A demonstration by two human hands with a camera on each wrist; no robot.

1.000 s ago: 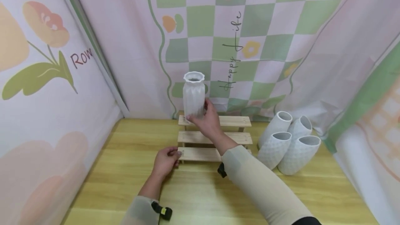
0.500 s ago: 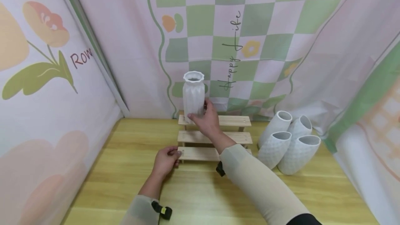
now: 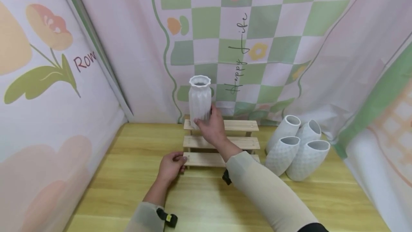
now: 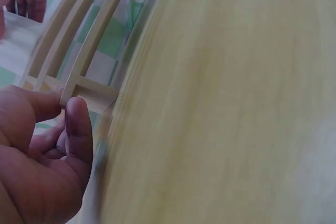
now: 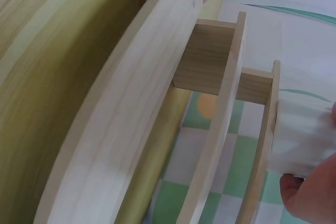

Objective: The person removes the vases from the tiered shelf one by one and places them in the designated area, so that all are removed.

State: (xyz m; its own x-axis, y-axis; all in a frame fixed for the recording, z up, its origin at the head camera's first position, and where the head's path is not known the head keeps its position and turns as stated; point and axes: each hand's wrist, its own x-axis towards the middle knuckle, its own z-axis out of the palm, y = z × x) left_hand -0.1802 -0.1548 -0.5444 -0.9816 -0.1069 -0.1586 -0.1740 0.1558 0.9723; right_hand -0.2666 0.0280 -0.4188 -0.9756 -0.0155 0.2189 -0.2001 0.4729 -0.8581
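A white ribbed vase (image 3: 200, 101) with a scalloped rim stands upright at the left end of the top step of a three-tier wooden rack (image 3: 209, 141). My right hand (image 3: 213, 126) holds the vase low on its right side, thumb across the front. In the right wrist view the base of the vase (image 5: 302, 135) meets the top board. At the rack's lower left corner my left hand (image 3: 170, 166) pinches the end of the bottom board between thumb and fingers. The left wrist view shows that pinch on the board's end (image 4: 71, 90) up close.
Several white textured vases with slanted mouths, one in front (image 3: 300, 164), stand grouped on the wooden table (image 3: 122, 185) right of the rack. A printed curtain (image 3: 206, 20) hangs right behind the rack, and another printed panel (image 3: 48, 117) borders the left side.
The vase has come down slightly onto the top board, still in my right hand. My left hand keeps its place at the rack's corner.
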